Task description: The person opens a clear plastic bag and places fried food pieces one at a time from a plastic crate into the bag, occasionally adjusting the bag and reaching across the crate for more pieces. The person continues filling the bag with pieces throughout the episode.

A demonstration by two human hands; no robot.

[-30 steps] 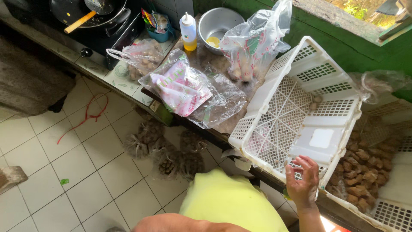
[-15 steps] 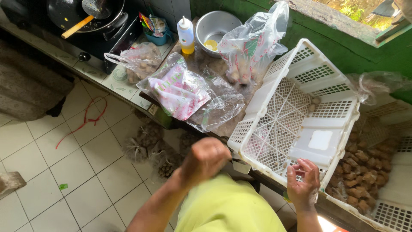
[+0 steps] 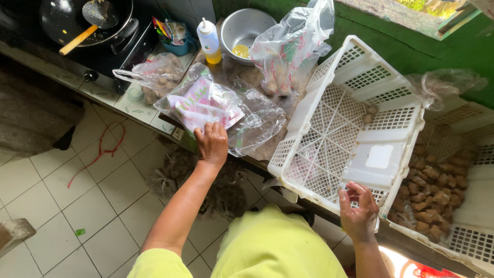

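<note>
I see the white crate [image 3: 355,128] first: it is the largest item, tilted up on the counter [image 3: 141,110] with its open side facing me, its lattice floor showing a few brown lumps near the upper right corner. A second crate [image 3: 465,206] lies to the right, partly under the first, and holds a layer of brown lumps [image 3: 437,190].

The stove [image 3: 110,51] occupies the upper left, carrying a black pan [image 3: 77,18] with a yellow-handled spatula [image 3: 90,20] resting in it. Beside the stove stand a metal bowl [image 3: 247,28], a squeeze bottle [image 3: 209,41] with yellow liquid and a small blue tub [image 3: 177,46].

Four bags sit on the counter. A tall clear bag [image 3: 293,46] stands against the crate's left wall, lumps in its base. A flat clear bag [image 3: 260,121] lies just left of the crate. The pink bag [image 3: 203,103] lies on the counter edge, overlapping the flat bag. A knotted bag [image 3: 152,77] of brown lumps lies just beyond it, towards the stove.

My left hand [image 3: 212,144] rests palm down on the near edge of the pink bag, fingers together and curled over the plastic; I cannot tell whether it pinches the bag or only presses it.

My right hand [image 3: 357,211] is at the crate's near rim, fingers bent and apart, thumb touching the rim; nothing is clamped in it.
</note>
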